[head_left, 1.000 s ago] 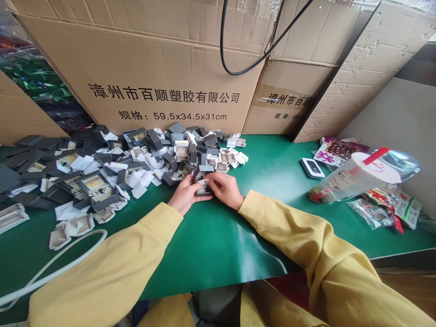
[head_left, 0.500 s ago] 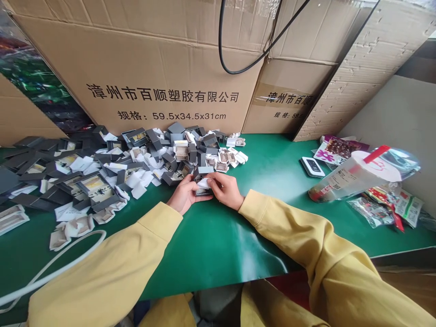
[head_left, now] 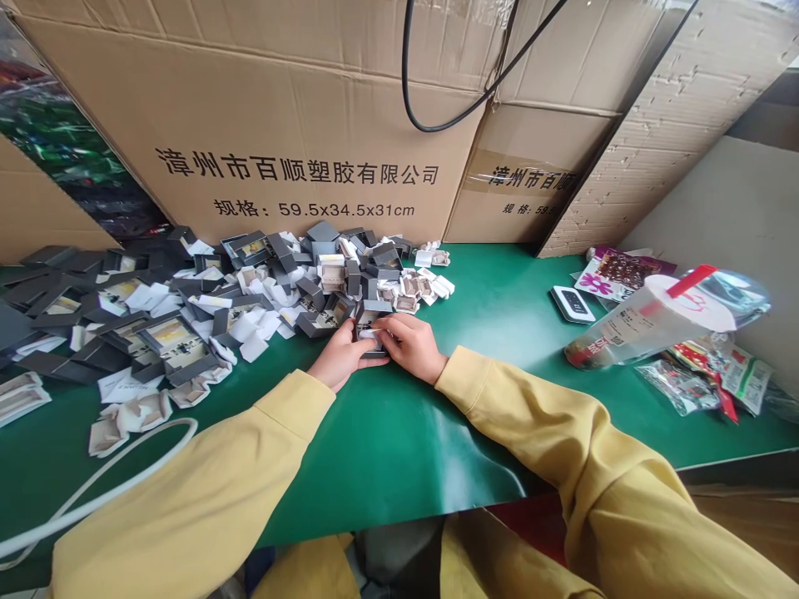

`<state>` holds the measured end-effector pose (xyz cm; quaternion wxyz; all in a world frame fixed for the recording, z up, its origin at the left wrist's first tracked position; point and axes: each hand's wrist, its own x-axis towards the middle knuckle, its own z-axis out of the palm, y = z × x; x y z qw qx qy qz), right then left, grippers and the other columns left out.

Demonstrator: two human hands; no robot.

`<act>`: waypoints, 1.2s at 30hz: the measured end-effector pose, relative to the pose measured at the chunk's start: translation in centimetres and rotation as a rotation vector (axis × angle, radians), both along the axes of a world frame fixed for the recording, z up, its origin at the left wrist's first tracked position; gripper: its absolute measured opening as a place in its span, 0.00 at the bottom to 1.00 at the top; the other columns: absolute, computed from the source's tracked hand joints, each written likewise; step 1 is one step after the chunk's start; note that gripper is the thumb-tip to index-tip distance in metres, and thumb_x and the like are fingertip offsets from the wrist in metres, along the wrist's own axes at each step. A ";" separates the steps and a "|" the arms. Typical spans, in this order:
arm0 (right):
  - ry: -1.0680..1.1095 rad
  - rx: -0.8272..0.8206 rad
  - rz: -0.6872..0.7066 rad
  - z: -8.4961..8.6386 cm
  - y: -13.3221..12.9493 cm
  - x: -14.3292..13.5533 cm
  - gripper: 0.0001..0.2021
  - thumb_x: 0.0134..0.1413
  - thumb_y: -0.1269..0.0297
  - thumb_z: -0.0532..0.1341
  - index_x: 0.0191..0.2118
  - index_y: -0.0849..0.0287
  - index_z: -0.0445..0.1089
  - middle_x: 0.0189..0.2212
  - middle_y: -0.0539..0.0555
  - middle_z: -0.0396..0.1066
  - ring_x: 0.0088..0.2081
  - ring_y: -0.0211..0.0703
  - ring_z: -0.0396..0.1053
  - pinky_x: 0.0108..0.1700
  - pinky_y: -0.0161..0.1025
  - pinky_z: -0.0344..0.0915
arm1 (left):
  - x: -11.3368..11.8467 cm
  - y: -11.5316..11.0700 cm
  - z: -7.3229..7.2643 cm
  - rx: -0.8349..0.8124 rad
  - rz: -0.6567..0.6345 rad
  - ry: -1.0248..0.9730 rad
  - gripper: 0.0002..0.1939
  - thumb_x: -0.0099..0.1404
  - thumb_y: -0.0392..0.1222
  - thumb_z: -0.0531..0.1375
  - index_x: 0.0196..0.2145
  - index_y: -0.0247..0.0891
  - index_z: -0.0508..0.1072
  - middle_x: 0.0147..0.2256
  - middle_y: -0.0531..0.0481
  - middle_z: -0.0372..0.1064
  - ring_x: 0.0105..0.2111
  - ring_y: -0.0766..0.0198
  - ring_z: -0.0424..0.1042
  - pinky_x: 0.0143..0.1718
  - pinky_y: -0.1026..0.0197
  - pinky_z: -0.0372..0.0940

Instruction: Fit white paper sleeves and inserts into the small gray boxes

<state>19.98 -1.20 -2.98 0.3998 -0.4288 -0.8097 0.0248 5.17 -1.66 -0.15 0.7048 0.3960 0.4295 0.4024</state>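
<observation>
My left hand [head_left: 338, 356] is closed around the side of a small dark grey box [head_left: 373, 354], which stands open just above the green table's surface. My right hand [head_left: 415, 348] reaches into the box from the other side, fingers pinched on a small white paper piece [head_left: 368, 334]. The fingers partly cover the paper and the box's inside. Just beyond both hands lies a heap of similar open grey boxes [head_left: 178, 345], mixed with folded white paper pieces [head_left: 253, 343] and crumpled pale card inserts [head_left: 150, 409].
Large cardboard cartons [head_left: 300, 108] stand along the back, with a black cable [head_left: 430, 129] hanging before them. At the right are a white device [head_left: 573, 304], a plastic drink cup [head_left: 649, 320] and snack packets [head_left: 680, 383]. A white cable [head_left: 125, 491] loops at the left.
The white paper has moved lower into the box, and my right fingers have shifted slightly left over it. My left hand keeps its hold on the box.
</observation>
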 end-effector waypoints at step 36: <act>-0.459 0.356 -0.044 0.5 1.1 0.8 0.10 0.63 0.66 0.49 0.44 0.57 0.66 0.37 0.54 0.73 0.31 0.37 0.63 0.30 0.38 0.53 | 0.9 0.2 -1.0 0.050 0.076 0.157 0.18 0.51 0.29 0.61 0.41 0.37 0.65 0.40 0.44 0.67 0.40 0.55 0.71 0.36 0.50 0.73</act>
